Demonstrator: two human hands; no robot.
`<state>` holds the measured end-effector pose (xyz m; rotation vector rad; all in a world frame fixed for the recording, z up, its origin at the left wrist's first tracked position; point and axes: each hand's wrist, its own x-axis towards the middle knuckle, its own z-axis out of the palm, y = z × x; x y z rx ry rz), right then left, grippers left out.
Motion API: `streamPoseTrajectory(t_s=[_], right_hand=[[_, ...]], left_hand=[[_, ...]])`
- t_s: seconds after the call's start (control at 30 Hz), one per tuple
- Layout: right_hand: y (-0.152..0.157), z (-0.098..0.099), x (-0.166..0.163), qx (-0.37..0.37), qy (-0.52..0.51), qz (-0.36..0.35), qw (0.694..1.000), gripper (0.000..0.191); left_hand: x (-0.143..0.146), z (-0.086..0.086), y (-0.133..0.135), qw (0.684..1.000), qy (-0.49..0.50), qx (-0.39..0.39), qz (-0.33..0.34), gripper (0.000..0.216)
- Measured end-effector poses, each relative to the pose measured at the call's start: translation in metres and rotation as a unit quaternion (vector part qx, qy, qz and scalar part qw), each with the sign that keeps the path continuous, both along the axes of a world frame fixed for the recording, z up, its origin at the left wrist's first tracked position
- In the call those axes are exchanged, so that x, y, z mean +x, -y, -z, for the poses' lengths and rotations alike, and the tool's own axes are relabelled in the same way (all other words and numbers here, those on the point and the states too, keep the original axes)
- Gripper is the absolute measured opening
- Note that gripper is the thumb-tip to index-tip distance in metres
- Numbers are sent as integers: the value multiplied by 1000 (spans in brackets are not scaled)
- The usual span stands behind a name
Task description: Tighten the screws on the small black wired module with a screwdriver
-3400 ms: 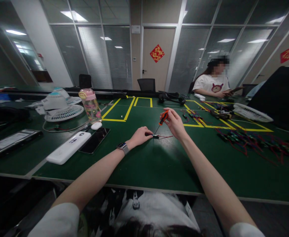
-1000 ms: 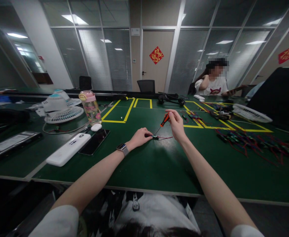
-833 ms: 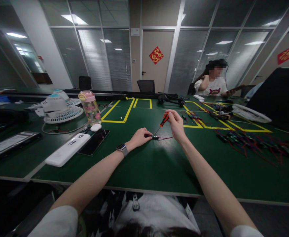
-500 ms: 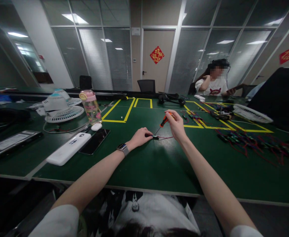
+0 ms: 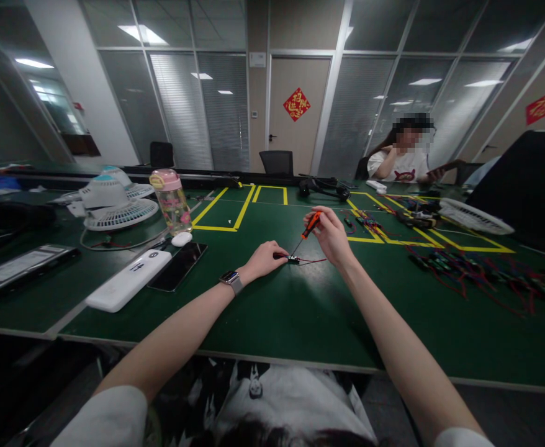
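A small circuit board with thin wires lies on the green table in front of me. My left hand pinches its left end and wires, resting low over the tabletop. My right hand holds a screwdriver with an orange and black handle, tilted so that its shaft runs down to the left. The screwdriver's tip meets the top of the board, as far as I can see. Red and dark wires trail from the board to the right, passing below my right hand.
Wired boards lie heaped at the right. Left of me are a white power bank, a black phone, a pink-lidded bottle and a fan. Yellow tape marks the table. Another person sits across, far right.
The fingers of my right hand have shifted on the screwdriver's handle, spreading a little around it. My left hand and the board stay in place.
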<state>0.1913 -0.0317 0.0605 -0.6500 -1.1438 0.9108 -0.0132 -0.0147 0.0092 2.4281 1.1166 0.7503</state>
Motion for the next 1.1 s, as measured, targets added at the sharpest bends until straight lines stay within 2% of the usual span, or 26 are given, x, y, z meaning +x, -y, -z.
streamPoseTrajectory(t_s=[0.07,0.23,0.4,0.5,0.77,1.0,1.1], right_hand=[[-1,0,0,1,-1,3,1000,31],[-2,0,-1,12,21,64,998,32],[-1,0,2,2,2,3,1000,36],[-1,0,2,0,8,-9,1000,35],[1,0,-2,19,45,71,996,32],[5,-4,1,28,63,-3,998,35],[5,-4,1,22,73,-10,997,35]], left_hand=[[0,-1,1,1000,-1,-1,-1,21],[2,-2,2,1000,-7,4,-5,20],[2,-3,2,1000,-14,7,-7,20],[2,-2,1,1000,-13,7,-4,19],[2,-4,2,1000,-17,10,-1,21],[2,-6,4,1000,-16,9,-4,20],[2,-3,2,1000,-14,13,-3,20]])
